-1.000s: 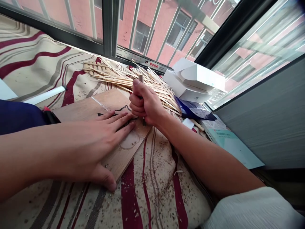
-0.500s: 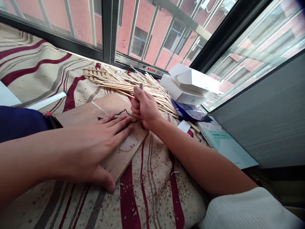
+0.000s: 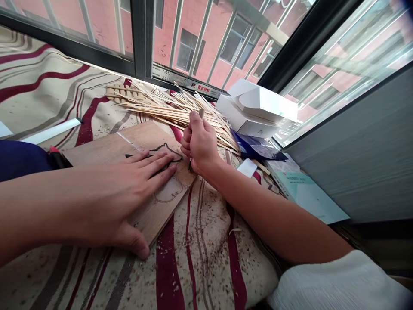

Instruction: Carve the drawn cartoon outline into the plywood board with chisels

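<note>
A thin wooden board (image 3: 97, 150) lies tilted on a striped cushion (image 3: 206, 241) strewn with wood shavings, with a black outline (image 3: 164, 150) drawn on it and a shallow carved line (image 3: 169, 191) nearer the lower edge. From the head camera, the left hand (image 3: 129, 185) rests open and flat on the board, fingers spread just below the black outline, thumb down at the board's lower edge, gripping nothing. The right hand (image 3: 200, 144) is closed firmly around a carving tool (image 3: 201, 113) – its butt end pokes out above the fist, and its tip points down at the board, at the end of the outline, though the fingers hide most of the shaft. A heap of thin wooden strips (image 3: 174, 110) lies just behind the hands, beside white cardboard boxes (image 3: 258, 107) and a blue packet (image 3: 254, 146). A pale teal booklet (image 3: 306, 193) sits further right, against the window frame (image 3: 140, 38) – a pink building (image 3: 97, 21) shows beyond the glass.
</note>
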Demonstrator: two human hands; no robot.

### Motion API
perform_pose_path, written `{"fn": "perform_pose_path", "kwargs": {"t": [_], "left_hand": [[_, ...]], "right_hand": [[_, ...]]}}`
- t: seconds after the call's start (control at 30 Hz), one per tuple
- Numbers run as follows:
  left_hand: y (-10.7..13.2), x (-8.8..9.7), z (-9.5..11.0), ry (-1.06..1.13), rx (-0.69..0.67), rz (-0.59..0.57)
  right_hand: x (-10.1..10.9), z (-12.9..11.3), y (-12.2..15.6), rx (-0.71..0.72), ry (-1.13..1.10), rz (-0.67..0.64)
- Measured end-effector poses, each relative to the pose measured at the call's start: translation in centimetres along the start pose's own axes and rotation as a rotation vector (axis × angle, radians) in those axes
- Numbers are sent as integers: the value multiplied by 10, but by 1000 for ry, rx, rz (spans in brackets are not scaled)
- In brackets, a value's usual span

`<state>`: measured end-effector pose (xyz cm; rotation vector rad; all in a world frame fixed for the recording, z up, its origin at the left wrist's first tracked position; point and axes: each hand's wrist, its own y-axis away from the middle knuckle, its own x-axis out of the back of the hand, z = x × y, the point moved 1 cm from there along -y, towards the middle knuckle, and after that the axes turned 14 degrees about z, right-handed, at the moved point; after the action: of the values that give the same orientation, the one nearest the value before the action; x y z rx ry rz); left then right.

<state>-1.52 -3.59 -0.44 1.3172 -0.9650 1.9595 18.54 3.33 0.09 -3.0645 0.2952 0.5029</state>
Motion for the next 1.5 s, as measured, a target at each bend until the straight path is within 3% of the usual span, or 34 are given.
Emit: {"fn": "perform_pose_path", "kwargs": {"t": [0.2,0.27,0.37,0.43,0.5,0.67,0.9,1.07,1.27,1.5], "left_hand": [[-1,2,1,-5,50,-47],[-1,3,2,-20,36,-49],[-1,4,1,-49,3,-35],[0,4,1,-52,-1,-33],[-1,5,3,-48,16,-37],[-5,9,9,-73,97,-78],[-3,10,19,-113,99,-14],[-3,11,20,-133,109,-60],[-3,10,18,-75,117,-31],[-4,9,17,-110,83,-51]], "right_hand": [[-1,-9,7,-131,53,-286],[-2,-11,10,-92,47,-217],[-4,-9,11,-23,25,10],[-3,-7,9,-28,5,92],[-2,-5,8,-86,-17,58],[3,-10,8,-250,-57,-247],[9,-24,1,-70,-59,-167],[3,-22,6,-81,-11,-223],[-2,-18,6,-114,8,-249],[-7,-12,0,-225,41,-349]]}}
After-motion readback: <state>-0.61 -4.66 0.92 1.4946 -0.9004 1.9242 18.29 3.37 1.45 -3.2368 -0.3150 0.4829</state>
